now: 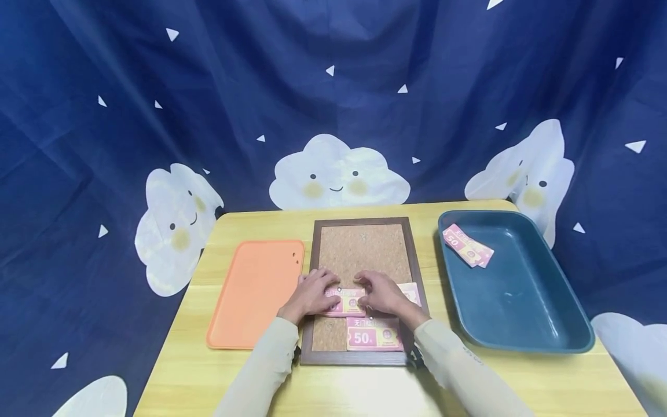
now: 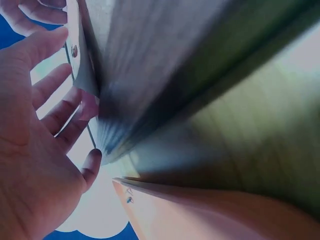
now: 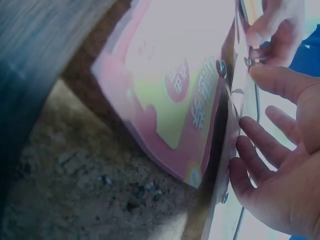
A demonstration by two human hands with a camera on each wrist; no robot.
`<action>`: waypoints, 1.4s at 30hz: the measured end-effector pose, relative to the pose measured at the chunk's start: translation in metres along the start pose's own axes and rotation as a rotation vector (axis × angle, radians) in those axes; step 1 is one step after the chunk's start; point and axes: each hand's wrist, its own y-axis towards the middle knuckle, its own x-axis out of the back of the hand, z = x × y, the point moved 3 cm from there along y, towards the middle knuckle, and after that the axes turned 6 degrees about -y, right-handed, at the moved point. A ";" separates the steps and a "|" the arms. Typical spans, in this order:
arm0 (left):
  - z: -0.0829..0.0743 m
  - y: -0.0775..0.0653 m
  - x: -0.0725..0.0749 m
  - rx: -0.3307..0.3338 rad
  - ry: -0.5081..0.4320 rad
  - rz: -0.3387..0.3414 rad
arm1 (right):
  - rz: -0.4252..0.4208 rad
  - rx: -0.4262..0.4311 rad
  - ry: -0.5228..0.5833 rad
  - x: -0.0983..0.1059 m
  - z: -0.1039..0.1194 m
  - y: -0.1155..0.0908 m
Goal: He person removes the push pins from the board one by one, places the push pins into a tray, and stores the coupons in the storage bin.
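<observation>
A framed cork board (image 1: 365,255) lies on the table with pink-and-yellow paper coupons on it. My left hand (image 1: 312,294) rests at the left end of the middle coupon stack (image 1: 350,302), with its fingertips touching the paper. From the other side, my right hand (image 1: 384,294) meets the same stack, its fingers loosely bent and its thumb on the paper. A pin (image 1: 339,289) stands at the stack's top edge. Below lies another coupon stack (image 1: 372,336) with a pin at its top. More coupons (image 1: 410,291) show partly behind the right hand.
To the left lies an orange tray (image 1: 255,295). On the right stands a deep blue-green basin (image 1: 521,301), with a few coupons (image 1: 468,246) in its far left corner. A blue curtain (image 1: 333,104) with clouds hangs behind the table.
</observation>
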 end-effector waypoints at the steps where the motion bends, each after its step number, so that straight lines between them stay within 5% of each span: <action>1: -0.001 0.001 0.000 0.003 0.002 0.003 | -0.004 -0.004 -0.017 0.000 0.000 0.000; 17: -0.007 0.008 0.000 0.007 0.062 -0.067 | -0.087 0.039 -0.241 -0.005 0.008 -0.001; 33: -0.008 0.007 0.003 -0.047 0.064 -0.104 | -0.035 0.001 -0.247 -0.007 0.005 0.002; 42: -0.005 0.008 0.001 -0.069 0.064 -0.112 | -0.034 -0.003 -0.138 -0.009 0.000 0.005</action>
